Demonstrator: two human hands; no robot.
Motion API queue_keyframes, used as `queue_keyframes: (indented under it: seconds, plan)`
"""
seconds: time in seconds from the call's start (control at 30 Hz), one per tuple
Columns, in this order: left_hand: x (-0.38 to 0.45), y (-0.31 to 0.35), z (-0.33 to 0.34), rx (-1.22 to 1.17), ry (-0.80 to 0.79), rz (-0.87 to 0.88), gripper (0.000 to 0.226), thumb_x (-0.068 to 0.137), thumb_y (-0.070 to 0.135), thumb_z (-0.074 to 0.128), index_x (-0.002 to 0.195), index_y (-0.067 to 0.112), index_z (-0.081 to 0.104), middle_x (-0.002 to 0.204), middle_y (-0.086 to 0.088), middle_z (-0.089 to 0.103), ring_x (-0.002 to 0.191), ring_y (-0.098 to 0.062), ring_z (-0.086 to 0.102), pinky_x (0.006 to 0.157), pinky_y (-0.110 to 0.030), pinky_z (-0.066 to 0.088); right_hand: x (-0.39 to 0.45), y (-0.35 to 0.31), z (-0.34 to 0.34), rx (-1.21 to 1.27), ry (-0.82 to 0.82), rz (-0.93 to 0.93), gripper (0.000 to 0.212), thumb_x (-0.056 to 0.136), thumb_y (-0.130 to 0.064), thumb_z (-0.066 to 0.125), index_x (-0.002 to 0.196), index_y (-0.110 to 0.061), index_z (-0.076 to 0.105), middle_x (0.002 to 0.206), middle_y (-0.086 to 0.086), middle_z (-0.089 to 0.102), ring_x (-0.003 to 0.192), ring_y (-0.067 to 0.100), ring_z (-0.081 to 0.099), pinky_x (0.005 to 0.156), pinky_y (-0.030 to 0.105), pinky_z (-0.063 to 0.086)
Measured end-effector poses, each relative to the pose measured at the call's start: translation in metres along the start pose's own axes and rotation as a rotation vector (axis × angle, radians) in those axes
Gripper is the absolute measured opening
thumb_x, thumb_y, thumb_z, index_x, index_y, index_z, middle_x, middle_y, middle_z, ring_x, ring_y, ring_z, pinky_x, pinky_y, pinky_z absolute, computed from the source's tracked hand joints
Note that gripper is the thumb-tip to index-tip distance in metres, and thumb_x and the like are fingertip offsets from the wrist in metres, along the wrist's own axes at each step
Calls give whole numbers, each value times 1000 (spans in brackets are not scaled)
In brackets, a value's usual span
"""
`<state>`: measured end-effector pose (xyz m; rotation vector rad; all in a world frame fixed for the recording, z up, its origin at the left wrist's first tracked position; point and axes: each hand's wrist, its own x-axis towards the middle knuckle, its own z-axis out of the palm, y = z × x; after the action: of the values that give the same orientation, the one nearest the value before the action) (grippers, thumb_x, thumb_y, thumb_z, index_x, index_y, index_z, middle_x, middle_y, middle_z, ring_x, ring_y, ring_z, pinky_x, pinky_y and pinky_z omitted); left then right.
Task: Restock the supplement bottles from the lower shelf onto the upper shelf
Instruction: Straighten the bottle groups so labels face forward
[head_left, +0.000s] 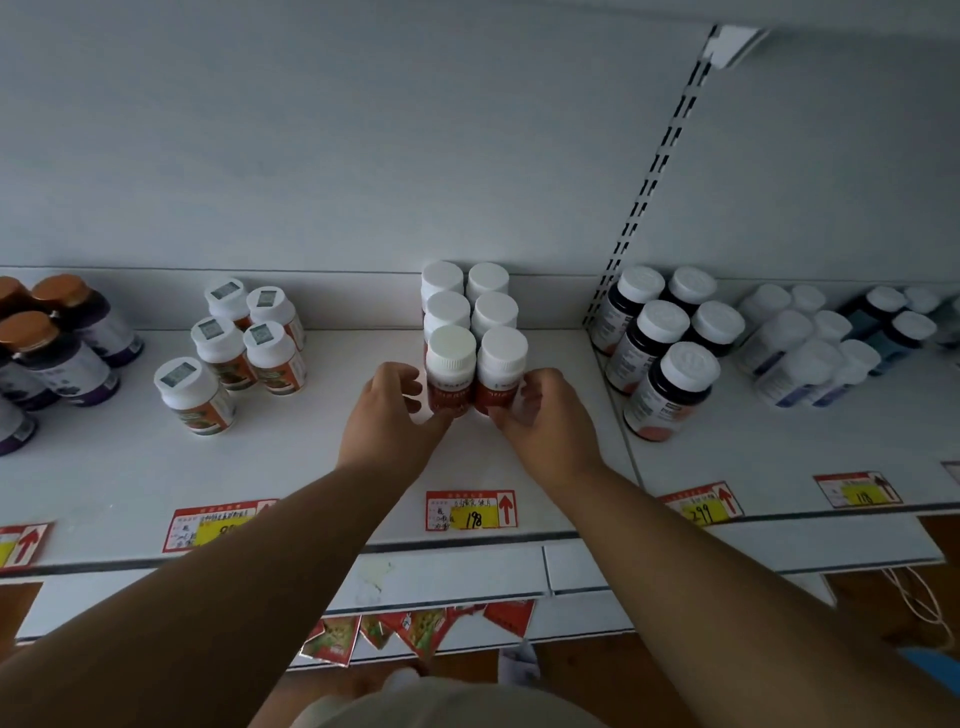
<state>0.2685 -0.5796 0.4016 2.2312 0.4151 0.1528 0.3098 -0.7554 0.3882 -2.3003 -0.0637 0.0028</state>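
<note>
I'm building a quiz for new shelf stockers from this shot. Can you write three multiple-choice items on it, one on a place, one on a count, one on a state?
1. Where does the price tag marked 198 sit?
A. On the shelf's front edge, below the red-labelled bottles
B. On the back wall
C. On a bottle cap

2. How many white caps show in the red-labelled bottle block?
A. Four
B. Six
C. Nine

3. What are the hands doing?
A. Hanging idle
B. Lifting one bottle overhead
C. Each curls round a front bottle standing on the shelf

Answers: 1 A, the tag lies directly in front of that block. 2 B, two columns of three caps. 3 C, the left hand holds the front left bottle, the right hand the front right bottle.
</note>
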Motion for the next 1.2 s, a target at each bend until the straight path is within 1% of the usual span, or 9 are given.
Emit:
queue_keyframes:
  seconds: [0.13, 0.37, 0.53, 0.67, 0.77, 0.9, 1.0, 1.07, 1.2]
  plan:
    - [-23, -2, -8, 32, 16, 29, 55, 83, 36, 77, 128, 21, 49, 117, 6, 59, 97, -10, 58, 78, -23, 49, -25, 2, 0, -14, 37, -11, 36, 84, -36, 74, 106, -20, 51, 102, -2, 58, 91, 15, 57, 73, 27, 47]
    - [-73, -1, -21, 110, 123, 87, 48, 86, 33, 74, 127, 22, 52, 116, 11, 57, 101, -4, 55, 84, -18, 46, -58, -13, -3, 72, -18, -216, 24, 88, -31, 72, 97, -22, 52, 94, -4, 59, 86, 12, 57, 70, 15, 43]
    - [-106, 2, -23, 65, 191, 49, 43, 87, 33, 73, 124, 25, 52, 110, 16, 54, 100, -3, 56, 81, -15, 45, -84, -29, -7, 138, -152, -279, 26, 88, -30, 72, 104, -26, 52, 103, -8, 59, 97, 7, 57, 79, 10, 42]
    - [-122, -1, -37, 69, 224, 54, 39, 88, 33, 72, 121, 26, 53, 108, 16, 55, 99, -2, 55, 79, -10, 41, -98, -44, -7, 126, -253, -317, 34, 89, -31, 71, 117, -26, 52, 114, -10, 57, 103, 4, 54, 73, 2, 36]
    - [-121, -13, -58, 130, 255, 100, 35, 90, 31, 70, 121, 25, 55, 107, 17, 53, 98, -1, 51, 80, -10, 39, -93, -61, 2, 80, -255, -384, 38, 89, -32, 71, 122, -24, 53, 118, -9, 58, 106, 4, 53, 77, 4, 35]
    - [-106, -36, -88, 191, 246, 149, 36, 90, 31, 69, 123, 23, 57, 114, 12, 58, 99, -1, 49, 85, -18, 43, -86, -88, 29, 29, -238, -409, 39, 89, -33, 70, 123, -22, 54, 121, -7, 58, 111, 7, 54, 87, 14, 44]
    - [-89, -63, -114, 235, 216, 193, 37, 90, 33, 68, 124, 24, 57, 118, 9, 60, 101, -4, 51, 87, -20, 43, -82, -112, 59, -21, -229, -395, 40, 90, -35, 69, 125, -22, 53, 123, -7, 57, 111, 6, 53, 83, 7, 37]
    - [-75, -81, -137, 279, 182, 219, 37, 91, 35, 66, 126, 24, 57, 122, 8, 60, 107, -9, 54, 90, -23, 44, -80, -131, 82, -35, -217, -365, 40, 90, -36, 68, 125, -23, 53, 123, -7, 55, 111, 7, 52, 85, 9, 37]
    - [-43, -115, -182, 311, 166, 249, 33, 90, 33, 67, 121, 26, 59, 120, 9, 60, 105, -12, 56, 83, -22, 42, -75, -166, 128, -50, -173, -308, 40, 91, -36, 67, 126, -26, 52, 122, -9, 53, 108, 4, 48, 89, 14, 41]
